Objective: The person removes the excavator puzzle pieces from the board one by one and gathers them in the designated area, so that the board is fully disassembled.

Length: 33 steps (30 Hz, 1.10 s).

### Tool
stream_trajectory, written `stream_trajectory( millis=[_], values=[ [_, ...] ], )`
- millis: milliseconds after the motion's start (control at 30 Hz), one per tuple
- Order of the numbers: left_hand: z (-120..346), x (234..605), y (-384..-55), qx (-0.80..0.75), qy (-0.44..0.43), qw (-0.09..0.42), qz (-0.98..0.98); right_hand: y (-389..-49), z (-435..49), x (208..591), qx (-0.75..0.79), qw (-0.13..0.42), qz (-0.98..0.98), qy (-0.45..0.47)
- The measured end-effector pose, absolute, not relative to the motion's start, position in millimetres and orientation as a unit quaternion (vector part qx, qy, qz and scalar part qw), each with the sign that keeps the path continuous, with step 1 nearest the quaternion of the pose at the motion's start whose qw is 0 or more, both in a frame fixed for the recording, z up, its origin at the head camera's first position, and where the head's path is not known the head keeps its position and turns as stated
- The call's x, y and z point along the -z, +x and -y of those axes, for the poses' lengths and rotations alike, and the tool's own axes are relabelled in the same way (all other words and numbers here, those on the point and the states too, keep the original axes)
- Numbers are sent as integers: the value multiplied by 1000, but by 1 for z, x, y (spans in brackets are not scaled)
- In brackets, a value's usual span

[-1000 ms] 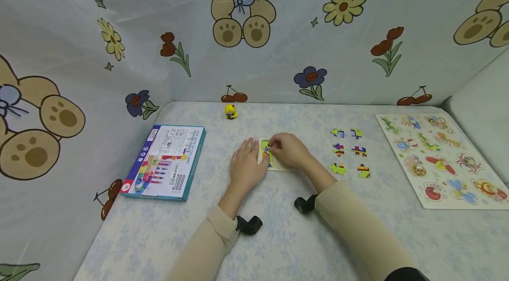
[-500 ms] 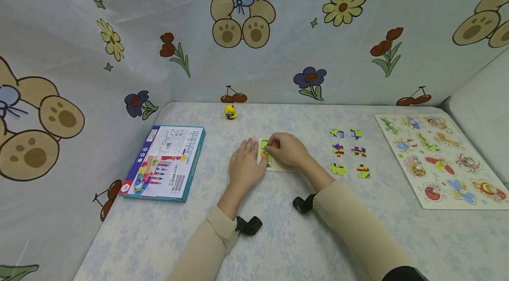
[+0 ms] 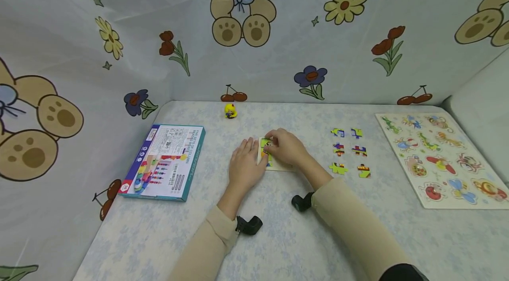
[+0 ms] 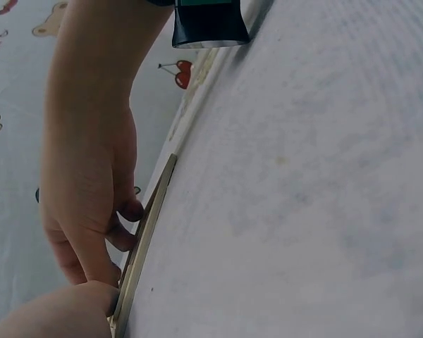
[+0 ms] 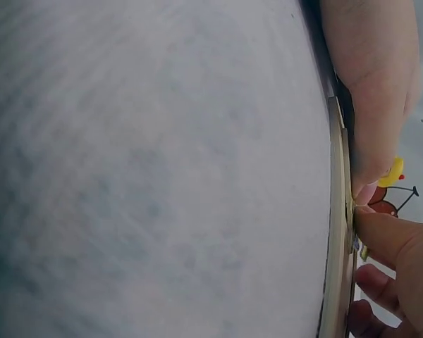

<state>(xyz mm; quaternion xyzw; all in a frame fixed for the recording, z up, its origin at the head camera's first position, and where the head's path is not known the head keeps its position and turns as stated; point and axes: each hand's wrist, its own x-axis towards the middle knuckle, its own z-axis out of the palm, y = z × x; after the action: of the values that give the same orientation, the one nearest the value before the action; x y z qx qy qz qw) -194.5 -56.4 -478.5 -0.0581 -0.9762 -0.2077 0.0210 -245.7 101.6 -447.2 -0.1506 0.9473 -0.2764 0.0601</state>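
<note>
In the head view a small wooden puzzle board [image 3: 284, 166] with a green picture lies mid-table, partly hidden by both hands. My left hand [image 3: 246, 164] rests on its left side, fingers straight and thumb reaching over the board. At the board's upper left, my right hand [image 3: 288, 146] pinches a small puzzle piece between thumb and index finger, which cover most of it. The right wrist view has both thumbs close together over the thin board [image 5: 335, 232]. Right of the hands, several loose puzzle pieces [image 3: 338, 168] lie in two columns.
A flat boxed toy [image 3: 169, 153] lies at the left. Near the back edge stands a small yellow duck-like figure [image 3: 230, 111]. A large board with animal pictures [image 3: 437, 161] occupies the right side. Behind the table hangs a printed cloth [image 3: 278, 51].
My right hand has shifted slightly left and away from me over the board. The piece, visible at its fingertips before, is now mostly covered. My left hand stays in place.
</note>
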Motion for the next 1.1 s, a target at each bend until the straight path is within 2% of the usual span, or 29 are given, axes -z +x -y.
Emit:
stream_trajectory(
  millis=[533,733,1100],
  values=[
    [57,478,-192,216,-64,26,974,-249,-108,443,412,62,-902,-113],
    [56,479,-190,223,-58,24,973,-259,-137,438,403,56,-911,-70],
    [56,482,-189,220,-66,23,973,-273,-210,428,348,91,-933,15]
  ],
)
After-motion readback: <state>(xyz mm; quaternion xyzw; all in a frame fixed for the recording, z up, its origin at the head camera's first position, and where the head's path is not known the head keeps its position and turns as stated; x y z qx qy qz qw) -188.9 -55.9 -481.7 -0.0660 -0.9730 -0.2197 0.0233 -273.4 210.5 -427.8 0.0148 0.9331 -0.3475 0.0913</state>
